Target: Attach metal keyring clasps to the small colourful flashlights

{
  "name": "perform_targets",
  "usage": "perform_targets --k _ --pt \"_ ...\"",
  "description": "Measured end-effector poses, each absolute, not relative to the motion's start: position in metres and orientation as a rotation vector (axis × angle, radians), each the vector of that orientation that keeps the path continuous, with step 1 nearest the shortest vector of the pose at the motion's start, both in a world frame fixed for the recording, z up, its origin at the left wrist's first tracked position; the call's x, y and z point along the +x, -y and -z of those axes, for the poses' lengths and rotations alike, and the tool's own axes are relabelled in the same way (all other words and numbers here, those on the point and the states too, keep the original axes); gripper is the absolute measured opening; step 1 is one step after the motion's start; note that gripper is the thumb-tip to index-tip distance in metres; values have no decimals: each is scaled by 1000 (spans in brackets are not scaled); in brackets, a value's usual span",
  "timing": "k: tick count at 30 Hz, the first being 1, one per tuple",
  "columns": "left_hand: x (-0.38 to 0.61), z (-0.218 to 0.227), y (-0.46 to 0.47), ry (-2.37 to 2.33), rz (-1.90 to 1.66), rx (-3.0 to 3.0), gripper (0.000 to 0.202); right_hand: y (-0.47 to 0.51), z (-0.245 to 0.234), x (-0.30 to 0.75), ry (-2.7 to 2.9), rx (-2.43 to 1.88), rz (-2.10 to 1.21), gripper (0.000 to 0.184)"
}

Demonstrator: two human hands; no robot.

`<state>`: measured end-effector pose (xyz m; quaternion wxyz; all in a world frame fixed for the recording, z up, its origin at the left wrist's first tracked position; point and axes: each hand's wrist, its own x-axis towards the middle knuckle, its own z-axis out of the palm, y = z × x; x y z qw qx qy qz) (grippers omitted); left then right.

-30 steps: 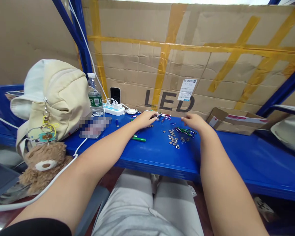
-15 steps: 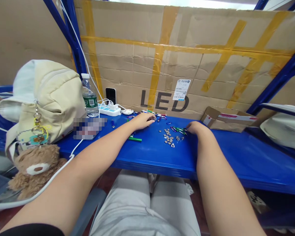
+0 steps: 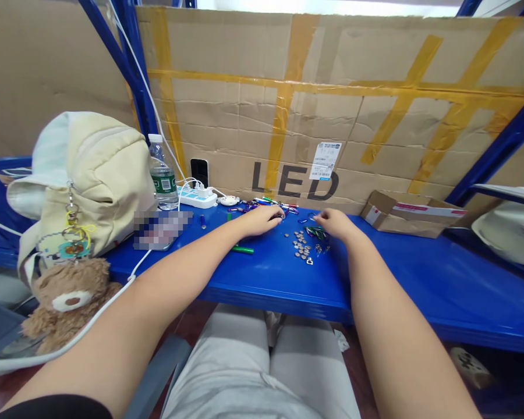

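Observation:
My right hand [image 3: 336, 224] is closed in a pinch, with a small blue carabiner-like clip [image 3: 312, 216] at its fingertips. Under that hand lie several green clips [image 3: 317, 232], and a loose blue clip [image 3: 303, 221] rests to the left. My left hand [image 3: 265, 220] has its fingers curled together in front of a pile of coloured metal pieces [image 3: 262, 202]; what it grips is too small to make out. Between the hands and nearer me are several round silver discs like button cells [image 3: 300, 243], small metal fittings [image 3: 322, 248] and a square silver piece [image 3: 310, 261].
A green tube [image 3: 243, 250] lies beside my left forearm, a blue one [image 3: 202, 221] farther left. Leftward stand a power strip [image 3: 197, 198], a water bottle [image 3: 163, 180], a phone [image 3: 163, 230] and a cream backpack [image 3: 100, 174]. An open cardboard box [image 3: 413, 218] sits at the right.
My right hand has moved left and slightly back from the green clips, and a blue clip now shows at its fingertips. The left hand stays near the pile, shifted slightly right.

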<state>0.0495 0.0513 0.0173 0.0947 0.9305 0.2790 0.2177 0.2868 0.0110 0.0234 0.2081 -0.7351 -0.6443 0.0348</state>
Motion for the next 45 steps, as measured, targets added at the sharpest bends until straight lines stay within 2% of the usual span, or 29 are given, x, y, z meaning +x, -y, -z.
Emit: perform_targets --k 4,7,12,20,26,29,35,42,45 --pt "58 -17 -44 -946 -811 2607 20 -7 -25 245 1917 -1467 -497 14" --pt "61 -18 -43 -1065 -913 2494 22 -7 -22 229 1927 -1328 -594 16" --pt "57 -22 -45 -1026 -791 2599 23 -7 -17 228 2042 -1368 -500 28" --pt "56 -22 -51 -1110 -894 2527 25 -6 -13 221 2134 -1424 -466 26" --pt "56 -22 -49 -1057 -822 2452 26 5 -21 208 2250 -1699 47 33" --pt "57 -20 -48 -1024 -799 2361 24 7 -23 202 2239 -1802 203 35" --pt "58 -18 -51 -795 -650 2064 12 3 -25 207 2130 -1817 156 38" --pt "55 -15 -51 -718 -575 2167 11 1 -23 211 2193 -1726 123 39" --pt "57 -15 -49 -700 -581 2157 5 1 -23 211 2201 -1724 147 38"
